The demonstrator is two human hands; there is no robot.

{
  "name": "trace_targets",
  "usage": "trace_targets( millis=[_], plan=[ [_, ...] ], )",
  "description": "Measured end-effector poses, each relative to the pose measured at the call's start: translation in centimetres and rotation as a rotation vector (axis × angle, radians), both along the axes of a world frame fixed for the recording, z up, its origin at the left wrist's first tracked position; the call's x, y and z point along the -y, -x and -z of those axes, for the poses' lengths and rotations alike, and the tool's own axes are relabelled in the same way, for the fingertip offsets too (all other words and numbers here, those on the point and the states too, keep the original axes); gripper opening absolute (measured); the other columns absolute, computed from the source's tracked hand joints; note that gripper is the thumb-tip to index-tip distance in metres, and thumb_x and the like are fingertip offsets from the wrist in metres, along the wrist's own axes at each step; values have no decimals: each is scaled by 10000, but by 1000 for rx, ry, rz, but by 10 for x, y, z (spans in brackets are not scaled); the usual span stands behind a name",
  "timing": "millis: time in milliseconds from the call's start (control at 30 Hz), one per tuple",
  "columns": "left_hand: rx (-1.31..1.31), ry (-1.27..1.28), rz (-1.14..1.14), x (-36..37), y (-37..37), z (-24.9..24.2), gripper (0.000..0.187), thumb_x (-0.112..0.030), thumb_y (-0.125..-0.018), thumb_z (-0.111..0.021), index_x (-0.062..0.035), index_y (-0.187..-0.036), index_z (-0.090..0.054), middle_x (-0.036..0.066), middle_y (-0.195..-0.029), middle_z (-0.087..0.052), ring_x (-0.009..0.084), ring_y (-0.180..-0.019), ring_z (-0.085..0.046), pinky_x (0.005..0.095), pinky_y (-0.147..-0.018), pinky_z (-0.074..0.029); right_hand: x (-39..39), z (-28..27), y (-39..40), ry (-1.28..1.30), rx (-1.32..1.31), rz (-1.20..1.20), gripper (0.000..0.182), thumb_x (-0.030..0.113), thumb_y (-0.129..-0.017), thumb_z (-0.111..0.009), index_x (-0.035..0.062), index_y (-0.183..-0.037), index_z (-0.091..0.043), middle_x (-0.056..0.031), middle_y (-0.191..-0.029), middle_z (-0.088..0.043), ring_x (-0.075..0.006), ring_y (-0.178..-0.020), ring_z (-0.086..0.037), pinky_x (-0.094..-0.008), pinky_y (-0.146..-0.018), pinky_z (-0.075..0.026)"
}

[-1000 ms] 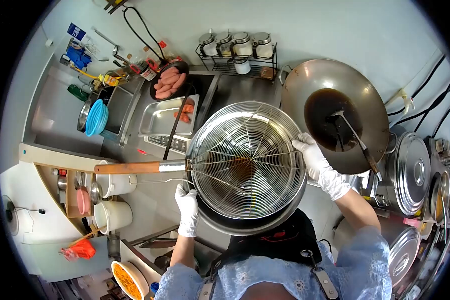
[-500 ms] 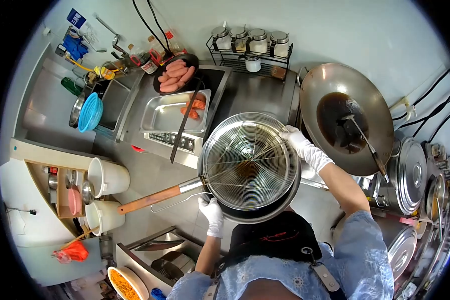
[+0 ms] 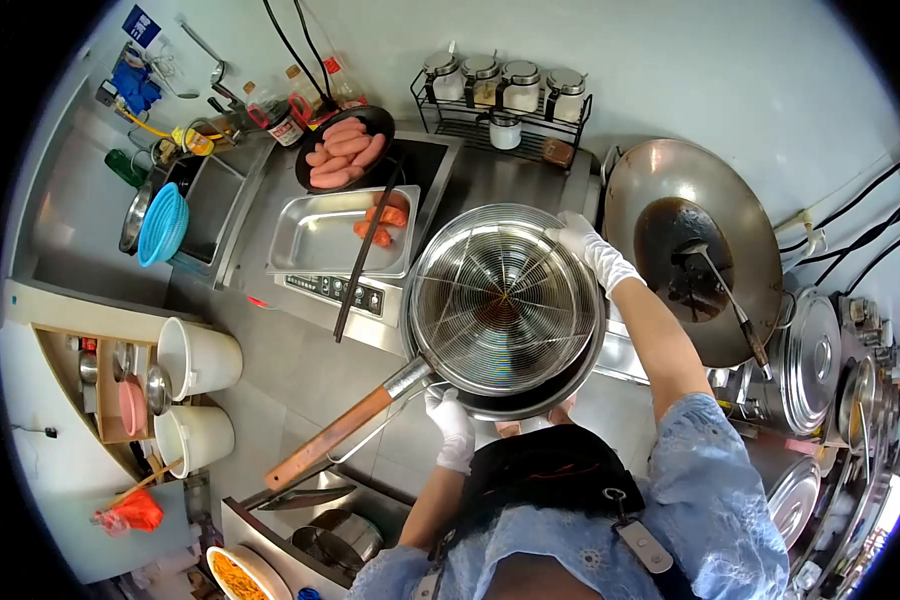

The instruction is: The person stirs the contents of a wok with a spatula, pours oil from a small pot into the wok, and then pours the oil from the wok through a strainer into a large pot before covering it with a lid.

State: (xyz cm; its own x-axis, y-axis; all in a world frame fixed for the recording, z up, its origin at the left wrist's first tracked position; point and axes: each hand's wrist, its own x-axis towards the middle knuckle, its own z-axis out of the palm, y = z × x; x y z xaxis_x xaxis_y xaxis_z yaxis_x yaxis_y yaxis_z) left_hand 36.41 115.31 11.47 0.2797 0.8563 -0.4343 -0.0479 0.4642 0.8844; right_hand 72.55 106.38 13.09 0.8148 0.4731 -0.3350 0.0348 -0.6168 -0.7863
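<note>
Stainless steel counter (image 3: 480,190) against a pale wall (image 3: 650,60); grey tiled floor (image 3: 300,380) below. Hands apart, white-gloved: left (image 3: 452,430) at the near-left rim of a metal pot (image 3: 490,408), right (image 3: 582,238) at its far-right rim. Wire strainer (image 3: 505,300) lies over pot. Wok (image 3: 695,250) right, sink (image 3: 210,200) far left.

No wording is legible; marks on the blue sign (image 3: 141,27) and bottle label (image 3: 286,131) are too small.

Wire strainer (image 3: 505,300), seemingly atop basin (image 3: 530,408)
</note>
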Motion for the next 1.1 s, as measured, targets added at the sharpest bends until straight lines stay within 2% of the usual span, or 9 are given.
trace_targets(
  millis=[67,167,300,367,500,667,833,1033,1100],
  plan=[
    [-32,109,23,2,-5,-5,239,109,-764,-435,-21,-956,-489,48,-921,-539,134,-808,-528,238,-743,-429,-8,-13,-7,103,72,-16,744,346,-713,-696,-47,-1280,-417,-232,-1234,-508,-329,-1151,-494,-333,-989,-376],
    [-67,98,-40,7,-15,2,217,86,-779,-439,-37,-951,-486,35,-908,-524,130,-799,-503,254,-744,-427,-19,-35,-2,239,322,11,770,350,-712,-697,-31,-1306,-389,-213,-1254,-490,-329,-1193,-453,-343,-997,-370],
    [19,66,-172,9,-31,12,219,47,-788,-463,-42,-983,-507,32,-921,-530,164,-808,-518,305,-768,-446,-16,-87,47,211,752,-12,602,272,-786,-641,-27,-1261,-420,-206,-1209,-498,-345,-1145,-456,-402,-952,-394],
    [88,84,-225,8,-46,3,210,54,-777,-476,-31,-967,-502,32,-916,-527,158,-815,-512,298,-769,-445,-1,-105,87,-79,814,-1,500,201,-807,-615,-8,-1230,-447,-204,-1111,-530,-340,-1036,-507,-413,-881,-427],
    [95,7,-264,4,-69,3,368,117,-775,-446,25,-1130,-488,76,-1041,-565,178,-907,-541,282,-832,-431,31,-101,162,-310,592,-87,393,86,-787,-634,14,-1154,-513,-137,-907,-561,-288,-840,-559,-362,-787,-465],
    [48,-23,-252,-8,-93,15,388,134,-780,-434,26,-1150,-485,89,-1101,-556,173,-963,-537,274,-864,-412,32,-63,205,-433,39,-25,285,62,-840,-618,7,-1110,-544,-10,-827,-553,-79,-781,-529,-215,-726,-452],
    [60,-132,-265,-16,-117,36,349,132,-789,-445,9,-1113,-492,76,-1062,-562,165,-939,-537,270,-856,-416,-15,-92,156,-650,-288,-25,272,55,-922,-457,-21,-1182,-477,-42,-856,-576,-96,-755,-530,-222,-666,-458],
    [69,-180,-135,-25,-129,63,478,109,-729,-461,74,-1205,-431,196,-1234,-508,256,-1136,-488,303,-996,-320,-127,-100,73,-843,-476,24,368,84,-881,-530,-49,-1210,-432,-167,-1080,-557,-245,-969,-579,-359,-861,-488],
    [178,-120,-198,-27,-126,33,433,79,-738,-489,79,-1169,-449,163,-1164,-541,243,-1071,-510,306,-953,-355,-169,-75,41,-1048,-486,118,315,148,-855,-596,-28,-1097,-497,-104,-967,-555,-188,-867,-557,-303,-734,-486]
  ],
)
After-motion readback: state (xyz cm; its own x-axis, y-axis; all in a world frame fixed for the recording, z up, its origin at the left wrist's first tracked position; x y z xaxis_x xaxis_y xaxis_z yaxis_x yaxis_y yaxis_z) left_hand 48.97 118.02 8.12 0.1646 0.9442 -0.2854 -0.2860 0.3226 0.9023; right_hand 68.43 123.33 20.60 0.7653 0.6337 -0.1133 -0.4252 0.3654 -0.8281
